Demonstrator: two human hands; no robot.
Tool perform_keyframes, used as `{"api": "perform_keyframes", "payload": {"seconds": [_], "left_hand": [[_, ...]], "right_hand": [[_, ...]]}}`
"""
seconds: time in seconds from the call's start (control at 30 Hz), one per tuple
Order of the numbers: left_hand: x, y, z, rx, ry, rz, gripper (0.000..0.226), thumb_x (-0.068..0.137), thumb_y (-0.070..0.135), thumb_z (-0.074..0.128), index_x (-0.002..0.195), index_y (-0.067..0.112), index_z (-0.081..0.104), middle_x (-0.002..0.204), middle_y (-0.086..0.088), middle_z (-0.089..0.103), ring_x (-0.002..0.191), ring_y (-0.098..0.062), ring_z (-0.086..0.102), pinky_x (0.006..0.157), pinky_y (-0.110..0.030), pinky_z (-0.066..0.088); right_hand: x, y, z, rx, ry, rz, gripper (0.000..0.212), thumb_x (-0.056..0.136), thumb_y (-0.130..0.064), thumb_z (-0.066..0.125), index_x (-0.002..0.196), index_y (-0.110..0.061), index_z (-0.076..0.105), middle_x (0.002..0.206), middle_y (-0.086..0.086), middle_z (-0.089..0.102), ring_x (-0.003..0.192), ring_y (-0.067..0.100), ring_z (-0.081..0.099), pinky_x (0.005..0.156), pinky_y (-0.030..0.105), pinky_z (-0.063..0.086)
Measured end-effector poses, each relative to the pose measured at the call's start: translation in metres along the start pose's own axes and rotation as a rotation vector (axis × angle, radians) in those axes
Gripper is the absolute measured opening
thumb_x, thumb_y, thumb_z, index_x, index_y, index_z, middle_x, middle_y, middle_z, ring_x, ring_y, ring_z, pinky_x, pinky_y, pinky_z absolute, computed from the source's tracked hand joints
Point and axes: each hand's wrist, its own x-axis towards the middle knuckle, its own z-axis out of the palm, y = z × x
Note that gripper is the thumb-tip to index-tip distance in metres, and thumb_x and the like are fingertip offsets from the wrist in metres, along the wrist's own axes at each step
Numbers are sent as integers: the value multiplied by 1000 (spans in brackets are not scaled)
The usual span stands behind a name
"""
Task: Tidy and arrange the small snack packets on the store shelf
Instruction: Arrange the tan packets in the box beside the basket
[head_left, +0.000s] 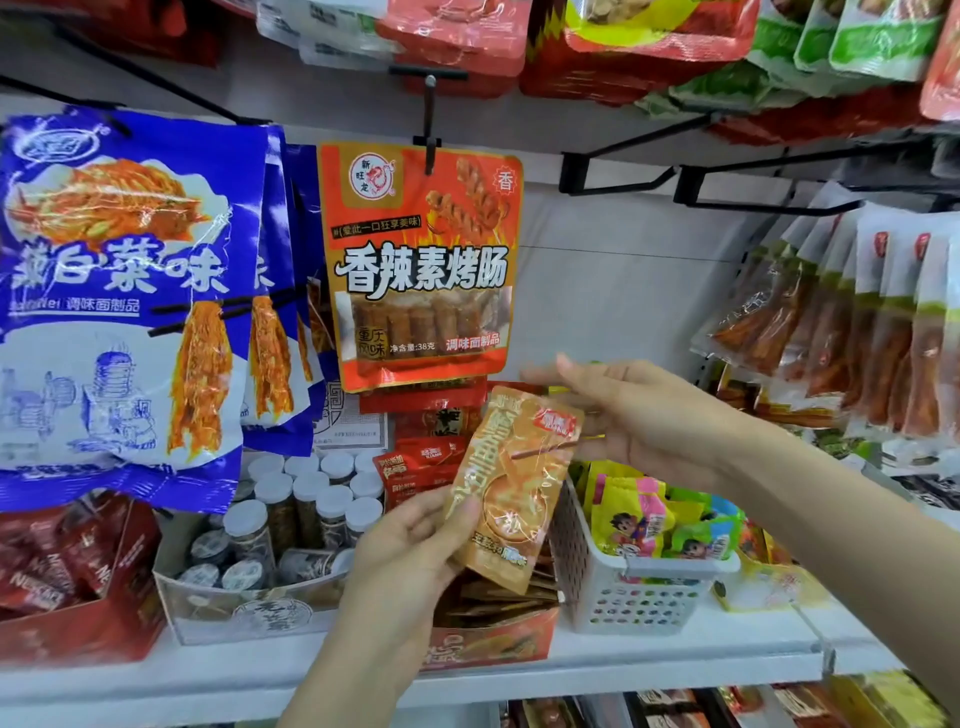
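Orange box (488, 642) mostly hidden behind the left hand (410, 551) and the tan packet (511, 493); its front print unreadable. Right hand (639, 421) fingertips blurred, thumb hidden behind the packet top. Red packets (426, 462) behind it half covered. Blue bags (119, 291) cut by the left edge. Top-row packs (639, 47) cut by the top edge. Lower shelf goods (779, 706) cut off at the bottom. Jar (249, 530) labels too small to read.

White shelf (675, 657): red box (78, 634), clear jar tray (218, 613), orange packet carton (488, 642), white basket (639, 597).
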Motion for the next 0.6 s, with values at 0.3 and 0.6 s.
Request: {"api": "perform_keyframes", "payload": {"seconds": [0.3,0.6], "left_hand": [[4,-6,-6,425,182,347,18,85,21,74,101,26,67,90,11,74,85,1,69,69,-8,50],[3,-32,-4,1537,-222,543,86,81,84,5,150,38,29,155,29,17,144,10,-1,122,-31,-10]], "right_hand": [[4,2,-2,-569,385,-227,13,84,-16,75,96,-16,77,80,-4,77,76,5,72,77,20,57],[18,24,5,-1106,550,-344,12,82,-24,74,93,-20,76,80,-4,73,79,11,69,81,28,56]]}}
